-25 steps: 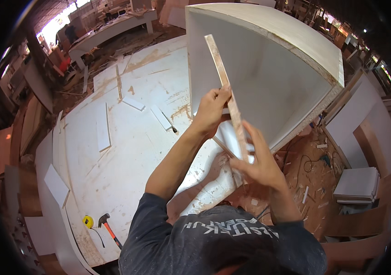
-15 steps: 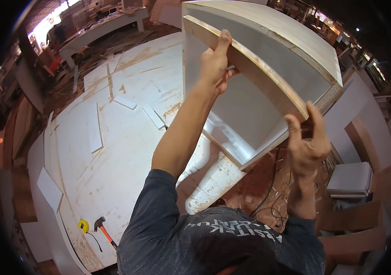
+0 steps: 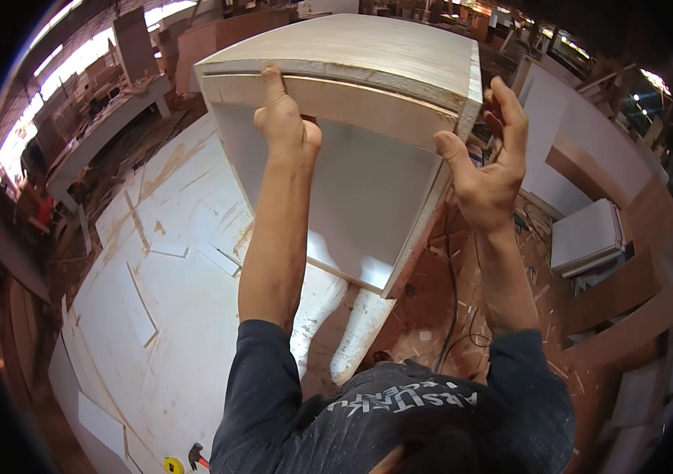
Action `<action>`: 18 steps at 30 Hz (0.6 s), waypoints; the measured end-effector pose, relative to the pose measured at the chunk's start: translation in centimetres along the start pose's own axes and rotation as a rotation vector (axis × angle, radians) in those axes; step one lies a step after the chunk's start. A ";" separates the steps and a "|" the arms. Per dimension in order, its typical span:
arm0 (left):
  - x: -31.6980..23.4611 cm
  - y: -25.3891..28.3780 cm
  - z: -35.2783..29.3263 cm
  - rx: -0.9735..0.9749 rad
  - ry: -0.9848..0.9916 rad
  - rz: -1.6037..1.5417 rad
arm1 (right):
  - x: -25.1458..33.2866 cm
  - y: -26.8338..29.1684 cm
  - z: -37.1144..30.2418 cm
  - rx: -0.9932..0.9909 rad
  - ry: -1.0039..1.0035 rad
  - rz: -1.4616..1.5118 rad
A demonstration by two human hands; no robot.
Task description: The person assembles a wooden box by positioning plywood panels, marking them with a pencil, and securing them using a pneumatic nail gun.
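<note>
A wooden board (image 3: 360,105) lies along the top front edge of a box-shaped cabinet (image 3: 368,47), just under its top panel. My left hand (image 3: 285,118) is closed around this board left of its middle, the thumb up over the front edge and the other fingers curled beneath. At the board's right end, my right hand (image 3: 490,166) has its thumb against the corner. Its other fingers are spread, standing beside the cabinet's right side. The cabinet's grey inside shows below the board.
The cabinet stands at the far end of a white worktable (image 3: 186,316) with several offcut strips on it. A hammer (image 3: 197,456) and a yellow tape measure (image 3: 173,465) lie at the near left. Stacked white panels (image 3: 585,237) and a black cable (image 3: 453,300) are on the right.
The board has gone from slanting across the cabinet's opening to lying along its top front edge. Both hands moved with it, and the right fingers have come off its end. The view has shifted.
</note>
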State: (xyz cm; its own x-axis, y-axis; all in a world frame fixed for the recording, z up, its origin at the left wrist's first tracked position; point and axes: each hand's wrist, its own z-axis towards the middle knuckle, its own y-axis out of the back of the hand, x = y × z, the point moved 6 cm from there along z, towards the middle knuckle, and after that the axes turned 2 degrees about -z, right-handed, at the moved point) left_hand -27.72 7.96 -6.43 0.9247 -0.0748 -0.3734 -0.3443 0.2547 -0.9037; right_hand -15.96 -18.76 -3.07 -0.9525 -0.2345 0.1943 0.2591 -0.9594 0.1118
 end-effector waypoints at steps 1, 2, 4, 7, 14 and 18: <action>0.3 -0.4 -0.1 -0.015 -0.002 -0.058 | -0.3 0.1 0.3 0.032 0.001 0.006; 0.9 -0.5 -0.4 -0.051 0.045 -0.073 | -0.4 0.3 0.7 0.063 0.003 0.013; 1.3 -1.0 -0.3 -0.021 0.040 -0.101 | -0.9 0.2 1.4 0.149 0.027 0.038; 1.5 -1.2 -0.1 -0.011 0.028 -0.071 | -1.4 0.1 1.5 0.166 -0.041 0.050; 1.3 -2.0 -0.4 -0.016 0.027 -0.176 | -1.2 -0.1 1.7 0.097 0.072 -0.059; 1.2 -2.0 -0.2 0.022 0.033 -0.069 | 0.7 -0.1 2.6 0.169 0.246 -0.209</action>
State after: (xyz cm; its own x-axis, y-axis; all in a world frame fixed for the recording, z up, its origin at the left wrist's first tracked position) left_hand -25.90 7.15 -5.09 0.9401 -0.1243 -0.3174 -0.2759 0.2693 -0.9227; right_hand -16.22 -18.39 -0.41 -0.9924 -0.0867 -0.0877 0.0581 -0.9559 0.2879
